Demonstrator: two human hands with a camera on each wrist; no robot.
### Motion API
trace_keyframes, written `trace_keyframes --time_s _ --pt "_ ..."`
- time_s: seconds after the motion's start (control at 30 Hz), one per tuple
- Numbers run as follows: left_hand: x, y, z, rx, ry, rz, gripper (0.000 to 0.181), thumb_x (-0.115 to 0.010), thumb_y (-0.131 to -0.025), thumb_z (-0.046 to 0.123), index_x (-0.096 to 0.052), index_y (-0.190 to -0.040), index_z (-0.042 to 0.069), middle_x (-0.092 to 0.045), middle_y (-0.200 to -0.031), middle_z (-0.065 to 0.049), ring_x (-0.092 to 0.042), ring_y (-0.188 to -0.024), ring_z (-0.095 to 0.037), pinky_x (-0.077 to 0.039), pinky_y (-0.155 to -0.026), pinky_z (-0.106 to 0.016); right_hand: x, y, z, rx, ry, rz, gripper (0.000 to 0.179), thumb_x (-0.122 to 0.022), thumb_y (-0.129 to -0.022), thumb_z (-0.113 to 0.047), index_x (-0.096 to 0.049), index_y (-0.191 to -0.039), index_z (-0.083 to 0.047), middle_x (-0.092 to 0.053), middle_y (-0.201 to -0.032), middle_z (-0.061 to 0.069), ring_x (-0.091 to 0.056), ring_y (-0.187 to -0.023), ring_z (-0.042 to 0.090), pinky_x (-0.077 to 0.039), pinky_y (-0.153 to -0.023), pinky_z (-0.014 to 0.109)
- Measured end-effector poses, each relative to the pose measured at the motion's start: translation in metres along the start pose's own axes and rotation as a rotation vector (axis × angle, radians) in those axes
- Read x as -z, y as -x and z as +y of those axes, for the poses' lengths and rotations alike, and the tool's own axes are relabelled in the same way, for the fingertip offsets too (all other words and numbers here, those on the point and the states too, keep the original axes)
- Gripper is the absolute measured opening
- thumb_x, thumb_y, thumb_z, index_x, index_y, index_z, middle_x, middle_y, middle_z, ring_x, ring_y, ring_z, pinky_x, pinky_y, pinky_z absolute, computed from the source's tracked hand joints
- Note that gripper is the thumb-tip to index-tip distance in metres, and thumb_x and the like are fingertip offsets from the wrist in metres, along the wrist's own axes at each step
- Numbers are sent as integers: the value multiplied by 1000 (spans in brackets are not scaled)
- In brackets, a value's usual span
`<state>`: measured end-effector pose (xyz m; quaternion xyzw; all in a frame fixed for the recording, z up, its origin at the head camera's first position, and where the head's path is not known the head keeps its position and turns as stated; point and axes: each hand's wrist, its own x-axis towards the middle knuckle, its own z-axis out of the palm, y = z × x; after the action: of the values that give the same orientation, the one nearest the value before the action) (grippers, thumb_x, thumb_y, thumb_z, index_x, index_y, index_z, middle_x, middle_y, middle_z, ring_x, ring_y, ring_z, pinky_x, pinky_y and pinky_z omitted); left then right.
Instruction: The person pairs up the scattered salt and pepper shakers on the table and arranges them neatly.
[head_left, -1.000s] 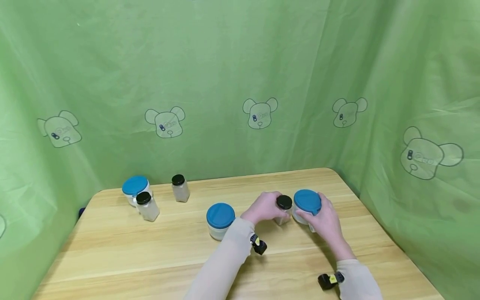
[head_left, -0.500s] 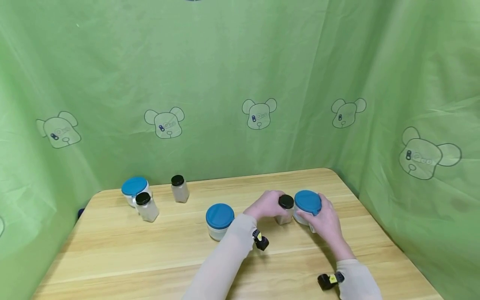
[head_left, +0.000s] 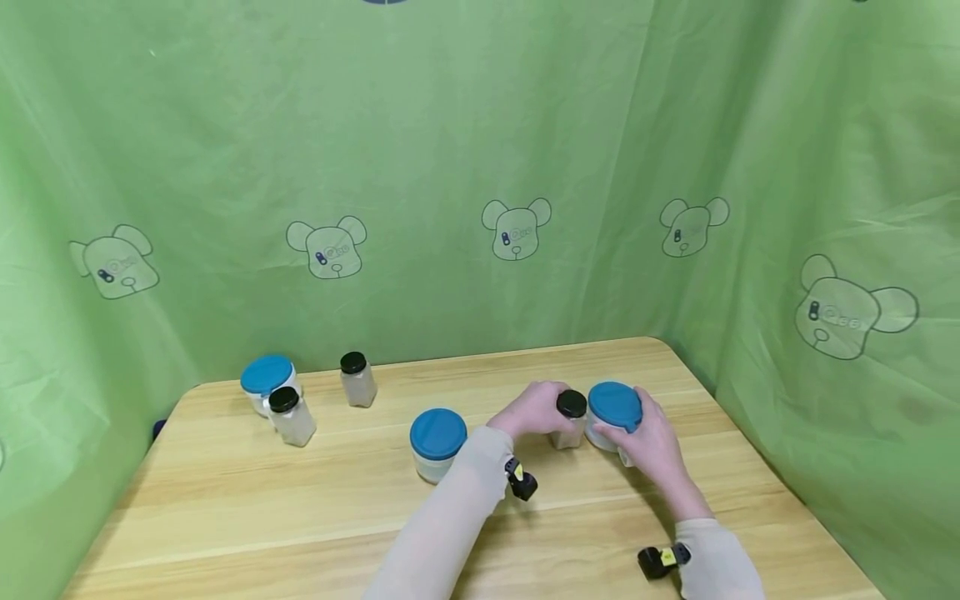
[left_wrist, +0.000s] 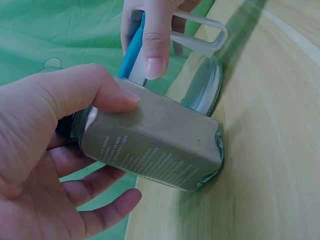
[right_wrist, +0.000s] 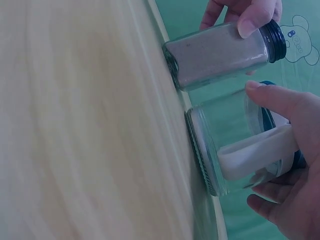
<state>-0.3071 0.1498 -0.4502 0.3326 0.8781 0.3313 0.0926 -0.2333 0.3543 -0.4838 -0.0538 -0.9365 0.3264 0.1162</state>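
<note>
My left hand (head_left: 531, 411) grips a square glass jar (left_wrist: 155, 135) by its upper part, thumb on one side and fingers behind. Greyish powder fills this jar, printed text runs along one face, and its lid (head_left: 572, 403) is black. Right beside it, my right hand (head_left: 651, 433) holds a round glass jar (right_wrist: 230, 135) near the top, thumb and fingers around it. That round jar has a blue lid (head_left: 615, 404) and a white handle (right_wrist: 257, 152) pointing toward me. Both jars stand upright on the wooden table, side by side.
Another blue-lidded jar (head_left: 438, 443) stands left of my left forearm. Farther left are a blue-lidded jar (head_left: 267, 377) and two black-lidded jars, one in front (head_left: 293, 419) and one behind (head_left: 358, 382). A green curtain (head_left: 420, 150) hangs behind the table (head_left: 300, 517).
My left hand has shifted slightly right with the black-lidded jar, bringing it closer to the round jar. The right hand keeps its hold, and the head view has drifted slightly.
</note>
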Motion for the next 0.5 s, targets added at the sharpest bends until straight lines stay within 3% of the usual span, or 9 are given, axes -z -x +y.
trace_keyframes --time_s 0.5 --pt "-2 0 -1 19 72 8 36 -79 -75 17 -65 -108 10 -71 -98 1 -61 -82 -4 -49 -80 -16 6 -2 5 17 2 -50 108 -73 -81 -53 -16 -151 7 -29 -148 38 -36 -132 56 -37 -103 69"
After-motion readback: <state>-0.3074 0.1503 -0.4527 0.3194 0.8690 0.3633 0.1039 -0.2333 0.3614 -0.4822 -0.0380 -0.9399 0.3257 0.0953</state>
